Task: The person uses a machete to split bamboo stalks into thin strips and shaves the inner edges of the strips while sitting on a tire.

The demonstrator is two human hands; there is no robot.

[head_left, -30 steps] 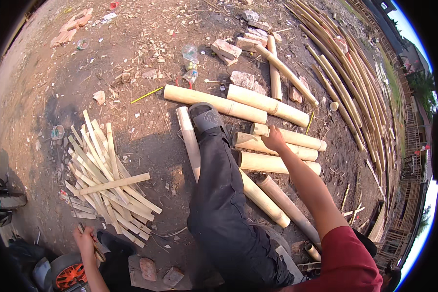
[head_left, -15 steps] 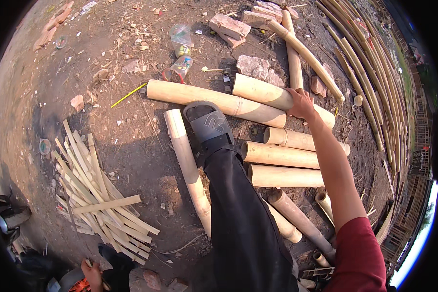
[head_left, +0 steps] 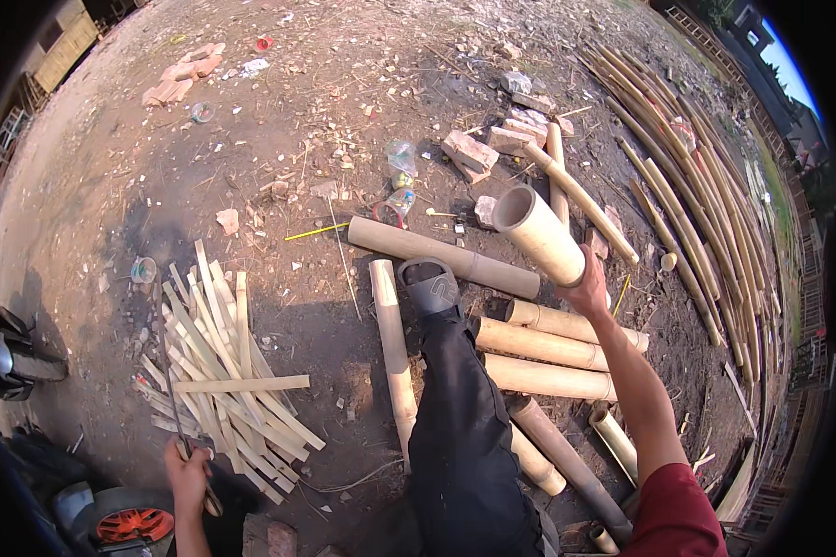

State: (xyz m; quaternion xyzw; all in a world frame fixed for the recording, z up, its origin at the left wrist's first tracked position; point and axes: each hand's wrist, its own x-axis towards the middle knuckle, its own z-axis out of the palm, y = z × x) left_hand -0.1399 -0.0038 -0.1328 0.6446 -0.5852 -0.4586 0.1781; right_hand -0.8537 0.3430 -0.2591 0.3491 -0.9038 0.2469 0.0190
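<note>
My right hand (head_left: 589, 284) is closed round the near end of a short, thick bamboo section (head_left: 543, 239). The section is lifted off the ground and tilted, its hollow far end facing up. My left hand (head_left: 189, 475), at the lower left, grips the handle of a long knife (head_left: 164, 348) with a thin dark blade. That blade points away from me, along the left side of a heap of split bamboo strips (head_left: 228, 357). My sandalled foot (head_left: 431, 286) stands by a bamboo piece (head_left: 446, 255) lying crosswise and another bamboo piece (head_left: 394, 348) pointing away.
Several cut bamboo sections (head_left: 548, 376) lie beside my leg on the right. Broken bricks (head_left: 471, 151) and a plastic bag (head_left: 401, 158) are farther off. Long bamboo poles (head_left: 706, 204) line the right side. An orange-rimmed wheel (head_left: 135, 524) stands at the lower left.
My right hand has raised the bamboo section from the ground and tipped its far end up. My left hand has come farther into view with the long knife. The view has shifted.
</note>
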